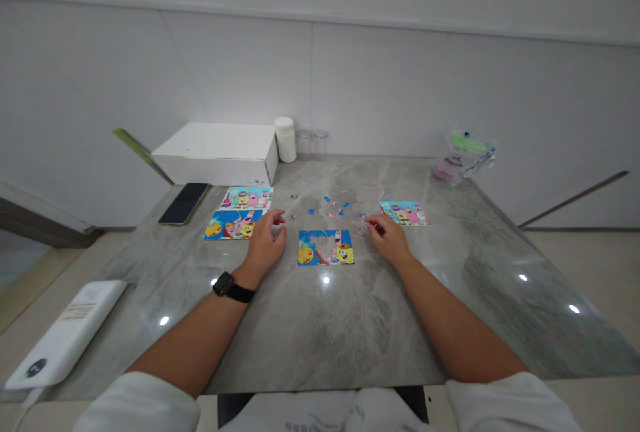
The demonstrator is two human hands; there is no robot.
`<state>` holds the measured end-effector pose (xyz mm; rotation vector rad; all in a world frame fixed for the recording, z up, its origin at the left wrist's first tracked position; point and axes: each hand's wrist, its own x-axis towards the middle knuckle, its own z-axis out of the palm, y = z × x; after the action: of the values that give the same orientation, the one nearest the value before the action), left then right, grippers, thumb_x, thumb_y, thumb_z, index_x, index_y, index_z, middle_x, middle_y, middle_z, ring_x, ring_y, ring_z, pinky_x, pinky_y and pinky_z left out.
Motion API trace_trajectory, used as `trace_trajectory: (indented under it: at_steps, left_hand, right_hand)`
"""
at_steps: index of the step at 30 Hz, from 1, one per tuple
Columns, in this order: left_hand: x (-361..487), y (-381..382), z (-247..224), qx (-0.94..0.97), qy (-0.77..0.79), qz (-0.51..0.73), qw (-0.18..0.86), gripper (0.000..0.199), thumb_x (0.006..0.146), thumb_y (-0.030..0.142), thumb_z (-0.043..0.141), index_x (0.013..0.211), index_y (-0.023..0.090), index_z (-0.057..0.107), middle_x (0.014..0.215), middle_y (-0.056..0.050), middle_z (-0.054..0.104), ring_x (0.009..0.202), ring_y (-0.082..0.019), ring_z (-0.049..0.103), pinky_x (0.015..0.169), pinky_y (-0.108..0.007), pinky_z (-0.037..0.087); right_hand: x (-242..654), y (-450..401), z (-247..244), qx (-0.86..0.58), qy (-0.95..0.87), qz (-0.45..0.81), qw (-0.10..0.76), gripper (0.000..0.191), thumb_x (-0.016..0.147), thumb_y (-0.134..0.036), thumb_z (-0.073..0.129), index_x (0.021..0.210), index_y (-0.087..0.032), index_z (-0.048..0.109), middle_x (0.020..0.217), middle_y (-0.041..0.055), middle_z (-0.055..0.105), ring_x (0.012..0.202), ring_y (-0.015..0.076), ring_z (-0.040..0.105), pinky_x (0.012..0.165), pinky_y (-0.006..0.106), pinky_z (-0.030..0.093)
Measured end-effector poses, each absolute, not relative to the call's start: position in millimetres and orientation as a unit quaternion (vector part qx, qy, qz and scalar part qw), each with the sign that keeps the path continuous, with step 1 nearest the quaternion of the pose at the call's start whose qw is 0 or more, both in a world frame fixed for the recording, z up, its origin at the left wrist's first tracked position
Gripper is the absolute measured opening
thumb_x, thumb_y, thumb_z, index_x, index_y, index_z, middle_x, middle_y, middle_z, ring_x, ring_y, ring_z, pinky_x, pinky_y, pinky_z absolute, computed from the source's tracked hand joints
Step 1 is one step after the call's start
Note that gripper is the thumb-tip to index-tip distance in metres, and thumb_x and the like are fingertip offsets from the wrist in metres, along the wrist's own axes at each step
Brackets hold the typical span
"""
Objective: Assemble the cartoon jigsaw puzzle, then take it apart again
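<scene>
My left hand (267,240), with a black watch on the wrist, rests left of a partly assembled cartoon puzzle (307,255); its fingers are apart and hold nothing. The puzzle has a gap in its middle. My right hand (387,237) is to the puzzle's right, its thumb and forefinger pinched at a small blue puzzle piece (363,216). Several loose pieces (331,215) lie scattered behind the puzzle. Beside my left hand is a printed blue picture (227,225), with another colourful picture (248,198) behind it.
At the right lies another cartoon picture (406,213). A black phone (184,203), a white box (215,152), a white canister (285,140) and clear jars (320,144) stand or lie farther back. A plastic bag (463,157) is at back right, a white device (70,332) at front left.
</scene>
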<state>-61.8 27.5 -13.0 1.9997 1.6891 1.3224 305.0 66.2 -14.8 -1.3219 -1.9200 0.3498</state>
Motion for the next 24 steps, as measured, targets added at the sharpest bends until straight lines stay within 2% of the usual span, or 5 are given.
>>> trace_trajectory:
  at_steps: [7, 10, 17, 20, 24]
  left_hand:
    - [-60.8, 25.0, -11.2, 0.692, 0.567, 0.439, 0.084, 0.038, 0.092, 0.021, 0.056, 0.130, 0.020, 0.059, 0.105, -0.007, 0.069, 0.101, -0.024, 0.066, 0.098, -0.045, 0.052]
    - [-60.9, 24.5, -11.6, 0.697, 0.565, 0.433, 0.081, 0.039, 0.091, 0.020, 0.056, 0.129, 0.020, 0.059, 0.105, -0.007, 0.070, 0.099, -0.025, 0.066, 0.097, -0.045, 0.052]
    - [-60.9, 21.3, -9.8, 0.695, 0.573, 0.428, 0.079, 0.038, 0.091, 0.020, 0.056, 0.130, 0.021, 0.058, 0.107, -0.007, 0.070, 0.102, -0.025, 0.066, 0.100, -0.045, 0.051]
    - [-60.4, 21.0, -9.1, 0.694, 0.573, 0.429, 0.079, 0.037, 0.092, 0.020, 0.055, 0.129, 0.021, 0.059, 0.106, -0.007, 0.070, 0.101, -0.025, 0.066, 0.099, -0.045, 0.052]
    - [-60.4, 21.6, -9.5, 0.696, 0.568, 0.432, 0.084, 0.038, 0.092, 0.021, 0.055, 0.129, 0.021, 0.058, 0.105, -0.007, 0.070, 0.101, -0.025, 0.067, 0.099, -0.046, 0.052]
  right_hand:
    - [307.5, 66.2, -14.5, -0.541, -0.731, 0.115, 0.400, 0.023, 0.095, -0.033, 0.055, 0.103, -0.022, 0.074, 0.097, 0.0075, 0.075, 0.080, 0.0212, 0.065, 0.080, 0.036, 0.054]
    - [309.1, 66.8, -13.0, -0.561, -0.706, 0.111, 0.418, 0.027, 0.094, -0.034, 0.054, 0.109, -0.021, 0.073, 0.096, 0.0077, 0.074, 0.077, 0.0210, 0.064, 0.079, 0.036, 0.054]
    - [305.9, 65.0, -14.2, -0.604, -0.661, 0.075, 0.439, 0.035, 0.095, -0.032, 0.050, 0.120, -0.018, 0.070, 0.103, 0.0104, 0.074, 0.084, 0.0227, 0.066, 0.087, 0.038, 0.054]
    - [304.2, 68.9, -10.8, -0.605, -0.684, 0.068, 0.403, 0.032, 0.095, -0.029, 0.050, 0.117, -0.019, 0.071, 0.103, 0.0098, 0.074, 0.083, 0.0217, 0.065, 0.086, 0.037, 0.053]
    - [300.7, 96.3, 4.7, -0.575, -0.760, 0.082, 0.291, 0.025, 0.095, -0.024, 0.054, 0.111, -0.021, 0.073, 0.102, 0.0074, 0.075, 0.083, 0.0197, 0.065, 0.086, 0.034, 0.051]
